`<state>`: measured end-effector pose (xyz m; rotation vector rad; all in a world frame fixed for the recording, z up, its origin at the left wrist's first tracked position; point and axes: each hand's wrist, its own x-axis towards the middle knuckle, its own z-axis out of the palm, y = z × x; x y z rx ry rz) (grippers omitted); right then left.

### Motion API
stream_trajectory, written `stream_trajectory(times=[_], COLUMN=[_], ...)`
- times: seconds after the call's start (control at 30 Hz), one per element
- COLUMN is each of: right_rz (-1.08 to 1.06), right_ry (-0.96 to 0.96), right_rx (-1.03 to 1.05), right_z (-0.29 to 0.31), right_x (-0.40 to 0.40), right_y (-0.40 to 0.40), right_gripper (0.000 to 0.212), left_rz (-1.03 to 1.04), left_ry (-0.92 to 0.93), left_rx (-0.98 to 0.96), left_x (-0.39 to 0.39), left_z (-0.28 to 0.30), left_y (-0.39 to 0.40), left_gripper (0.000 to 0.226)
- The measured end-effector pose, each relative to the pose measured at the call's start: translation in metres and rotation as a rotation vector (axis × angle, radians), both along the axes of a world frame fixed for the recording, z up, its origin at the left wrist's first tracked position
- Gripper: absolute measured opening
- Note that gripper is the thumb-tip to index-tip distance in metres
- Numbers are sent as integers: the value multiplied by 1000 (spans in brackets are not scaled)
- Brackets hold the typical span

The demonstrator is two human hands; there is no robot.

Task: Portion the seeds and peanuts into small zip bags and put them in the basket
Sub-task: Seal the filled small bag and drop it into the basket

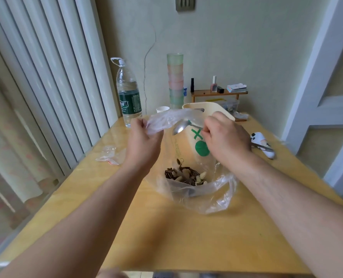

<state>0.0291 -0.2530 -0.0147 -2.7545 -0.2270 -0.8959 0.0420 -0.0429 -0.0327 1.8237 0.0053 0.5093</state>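
My left hand (144, 141) pinches the edge of a small clear zip bag (170, 120) held above the table. My right hand (225, 137) grips a metal spoon (179, 127) by its handle and also holds the bag's other edge; the spoon's bowl looks empty. Below them a large clear plastic bag (216, 195) lies open on the table, holding a mix of striped seeds and peanuts (183, 175). A cream basket (210, 109) with a green cross and dot printed on it stands just behind my hands.
Spare small zip bags (111, 154) lie at the table's left edge. A large water bottle (128, 95), a paper cup (162, 109), stacked pastel cups (175, 81) and a small wooden shelf (218, 93) stand at the back. A white device (264, 144) lies to the right.
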Motion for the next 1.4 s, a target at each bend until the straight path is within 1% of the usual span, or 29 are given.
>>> stream_trajectory(times=[0.07, 0.13, 0.2, 0.27, 0.33, 0.37, 0.4, 0.47, 0.5, 0.57, 0.6, 0.63, 0.7, 0.73, 0.77, 0.8, 0.83, 0.87, 0.93, 0.97, 1.0, 1.07, 1.1, 1.13, 1.2, 1.23, 1.3, 1.37, 1.4], right_rz=[-47, -116, -164, -180, -201, -217, -230, -240, -230, -179, -156, -150, -182, -209, -232, -251, -267, -280, -292, -290, -280, -246, -218, -178, -65, -9, 48, 29, 11], right_ry=[62, 72, 100, 197, 325, 383, 434, 515, 538, 556, 555, 554, 549, 557, 578, 608, 638, 665, 710, 721, 721, 689, 675, 671, 688, 695, 624, 536, 522], right_rx=[-45, -100, -117, -128, -156, -182, -214, -254, -253, -227, -209, -189, -155, -148, -149, -158, -173, -191, -228, -242, -253, -264, -258, -246, -174, -142, -151, -209, -223], right_z=[-5, -10, -10, -5, 1, 3, 3, 0, -4, -11, -15, -19, -26, -28, -28, -28, -26, -24, -17, -12, -8, 0, 2, 4, 6, 6, 6, 1, -4], right_x=[-3, -6, -10, -15, -19, -20, -20, -21, -21, -22, -22, -20, -15, -13, -11, -9, -9, -8, -9, -9, -9, -7, -7, -8, -10, -12, -12, -9, -6], right_y=[2, 2, 2, -1, -5, -7, -8, -7, -6, -3, -2, -2, -5, -6, -7, -8, -9, -10, -10, -9, -8, -4, -1, 4, 14, 19, 26, 31, 32], right_gripper=[11, 6, 8, 11, 13, 13, 11, 4, 3, 6, 8, 10, 11, 12, 14, 16, 18, 18, 18, 20, 22, 21, 21, 21, 18, 19, 26, 29, 31], left_rz=[-15, 1, 31, 78, 67, 20, -45, -191, -234, -265, -256, -228, -149, -119, -100, -83, -71, -63, -61, -81, -113, -180, -201, -203, -214, -267, -404, -495, -483], left_ry=[23, 4, -12, 49, 211, 307, 396, 528, 555, 561, 549, 529, 473, 426, 368, 301, 237, 171, 43, 3, -6, 80, 127, 153, 120, 74, 8, 78, 118], left_rx=[59, 172, 257, 215, 88, 36, 12, 46, 79, 124, 117, 66, -169, -301, -374, -340, -203, 8, 481, 678, 825, 1004, 1049, 1057, 981, 935, 863, 814, 837], left_x=[-3, -7, -12, -18, -26, -31, -34, -41, -42, -39, -36, -34, -23, -17, -14, -12, -14, -17, -28, -33, -37, -40, -39, -36, -33, -32, -33, -38, -38], left_z=[-10, -16, -20, -28, -41, -46, -51, -54, -54, -51, -49, -44, -32, -28, -25, -26, -27, -32, -43, -49, -54, -61, -64, -66, -67, -66, -57, -38, -29], left_y=[5, 9, 11, 13, 16, 18, 19, 17, 14, 8, 4, 1, 0, 1, 2, 4, 5, 5, 4, 4, 2, -1, -2, -3, 0, 3, 11, 24, 32], left_gripper=[42, 60, 81, 102, 115, 117, 113, 87, 74, 58, 53, 50, 58, 68, 81, 90, 92, 87, 67, 61, 62, 69, 65, 52, 18, 11, 11, 14, 15])
